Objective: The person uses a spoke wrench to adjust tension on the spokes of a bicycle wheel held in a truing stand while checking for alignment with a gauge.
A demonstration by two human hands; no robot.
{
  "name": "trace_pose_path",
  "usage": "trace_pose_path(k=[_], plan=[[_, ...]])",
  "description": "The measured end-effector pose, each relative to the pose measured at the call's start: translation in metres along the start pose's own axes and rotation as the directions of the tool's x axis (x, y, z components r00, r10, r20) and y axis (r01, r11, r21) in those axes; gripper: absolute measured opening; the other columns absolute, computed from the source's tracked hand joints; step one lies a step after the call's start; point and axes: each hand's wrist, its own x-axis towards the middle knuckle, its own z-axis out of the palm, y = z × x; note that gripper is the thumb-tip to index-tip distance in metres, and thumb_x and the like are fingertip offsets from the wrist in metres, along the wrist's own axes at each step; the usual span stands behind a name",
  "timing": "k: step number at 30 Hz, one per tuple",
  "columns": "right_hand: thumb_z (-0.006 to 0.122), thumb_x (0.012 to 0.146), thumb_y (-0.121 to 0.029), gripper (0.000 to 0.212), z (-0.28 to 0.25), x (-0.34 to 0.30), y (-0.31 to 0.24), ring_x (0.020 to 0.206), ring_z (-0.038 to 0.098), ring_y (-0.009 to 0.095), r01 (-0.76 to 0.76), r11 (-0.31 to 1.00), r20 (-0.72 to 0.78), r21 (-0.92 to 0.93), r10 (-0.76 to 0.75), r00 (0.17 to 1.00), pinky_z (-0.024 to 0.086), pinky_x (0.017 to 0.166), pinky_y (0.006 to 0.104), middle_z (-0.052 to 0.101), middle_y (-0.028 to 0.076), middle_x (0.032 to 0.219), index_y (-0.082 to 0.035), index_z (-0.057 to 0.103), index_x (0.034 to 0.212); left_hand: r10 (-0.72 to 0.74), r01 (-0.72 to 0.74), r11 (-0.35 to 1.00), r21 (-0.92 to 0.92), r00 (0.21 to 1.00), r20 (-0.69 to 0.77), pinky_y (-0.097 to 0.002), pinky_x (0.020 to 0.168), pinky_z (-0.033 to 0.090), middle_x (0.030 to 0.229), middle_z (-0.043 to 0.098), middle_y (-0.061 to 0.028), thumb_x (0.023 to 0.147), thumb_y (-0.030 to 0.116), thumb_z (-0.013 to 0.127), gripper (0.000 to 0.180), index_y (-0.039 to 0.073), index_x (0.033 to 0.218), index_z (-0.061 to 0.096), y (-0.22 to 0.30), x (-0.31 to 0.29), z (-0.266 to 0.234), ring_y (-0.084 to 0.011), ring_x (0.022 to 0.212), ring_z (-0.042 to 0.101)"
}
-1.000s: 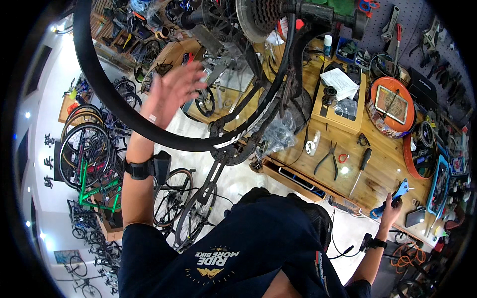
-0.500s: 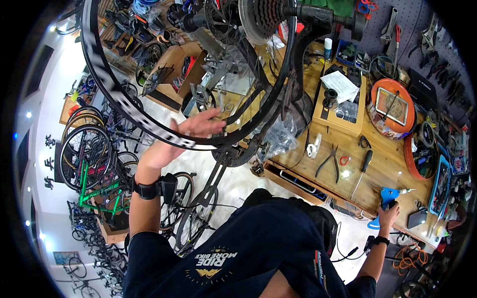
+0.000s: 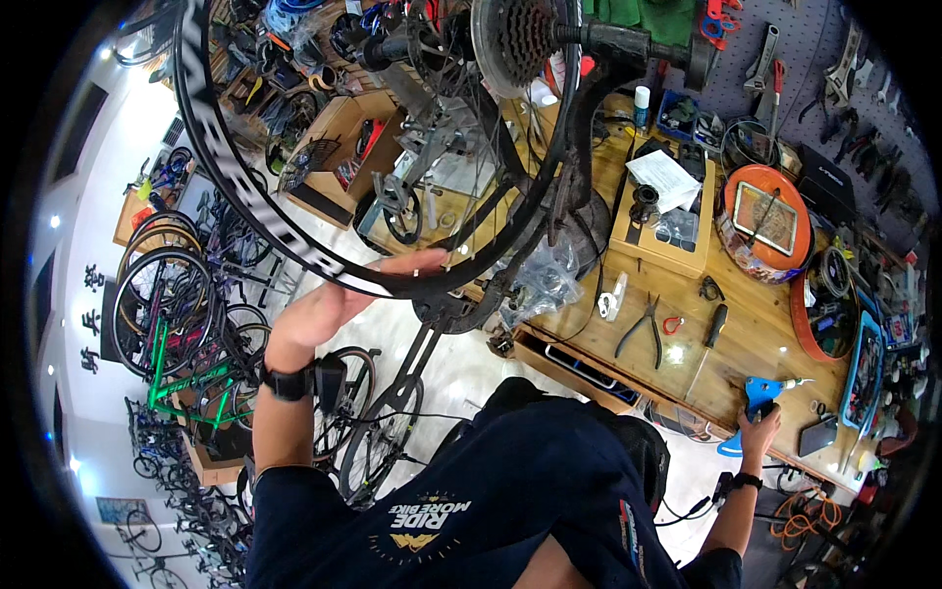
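A bicycle wheel [image 3: 257, 228], black with white lettering on its rim, stands mounted before me on a dark metal stand [image 3: 579, 147]. The rim crosses over my left hand [image 3: 334, 302], whose fingers stretch out past its inner edge; whether they press on it I cannot tell. A stack of cogs [image 3: 518, 44] sits at the wheel's hub. Off to the right, my right hand [image 3: 758, 428] is wrapped round the grip of a blue pistol-grip tool [image 3: 763, 391]. The tool's thin tip points right over the edge of the wooden workbench [image 3: 677, 388].
On the bench lie pliers [image 3: 643, 332], a screwdriver [image 3: 717, 324], a red ring-shaped piece [image 3: 672, 325], a cardboard box [image 3: 667, 240] and an orange round tin [image 3: 736, 196]. Tools hang on a pegboard [image 3: 814, 49]. Several bicycles [image 3: 182, 363] stand at left.
The fingers of my left hand have come closer together and lower at the rim. The rim's lettering sits differently. My right hand still holds the blue tool, little moved.
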Motion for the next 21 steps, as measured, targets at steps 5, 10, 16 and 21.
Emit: trace_pose_path(k=[5,10,16,21], plan=[[0.082,0.065,-0.017,0.078,-0.031,-0.004,-0.016,0.114,0.049,0.043,0.126,0.987,-0.059,0.099,-0.121,0.991,0.038,0.100,0.0513,0.055,0.024,0.118,0.003,0.043,0.130,-0.010,0.013,0.999,0.035,0.994,-0.107,-0.0410,0.107,0.042,0.137,0.056,-0.0213,0.077,0.033,0.080,0.077,-0.005,0.136,0.050,-0.005,0.008,-0.024,-0.0299,0.125,0.056],[0.081,0.067,-0.015,0.078,-0.087,-0.007,-0.105,0.115,0.049,0.041,0.259,0.948,-0.046,0.185,-0.255,0.966,0.040,0.101,0.0496,0.054,0.022,0.121,0.003,0.043,0.133,0.006,0.033,0.897,0.441,0.996,-0.088,-0.0361,0.103,0.044,0.122,0.066,-0.0129,0.077,0.011,0.080,0.054,-0.003,0.126,0.060,-0.001,0.022,-0.010,-0.0233,0.115,0.061],[0.078,0.059,-0.014,0.084,-0.161,-0.020,-0.281,0.120,0.045,0.044,0.684,0.721,-0.096,0.110,-0.678,0.729,0.035,0.107,0.0556,0.050,0.023,0.124,0.002,0.046,0.134,0.128,-0.073,0.834,0.547,0.990,-0.064,-0.0332,0.096,0.048,0.116,0.067,-0.0132,0.079,0.014,0.081,0.048,0.003,0.123,0.066,-0.031,0.024,-0.012,-0.0265,0.111,0.062],[0.082,0.054,-0.010,0.072,-0.176,-0.025,-0.404,0.110,0.053,0.037,0.902,0.392,-0.171,0.181,-0.891,0.421,0.041,0.103,0.0505,0.059,0.017,0.114,0.000,0.057,0.121,0.038,0.082,0.879,0.470,0.970,-0.240,-0.0334,0.094,0.048,0.111,0.068,-0.0095,0.079,0.008,0.079,0.048,0.000,0.124,0.063,-0.007,0.001,0.001,-0.0198,0.107,0.063]])
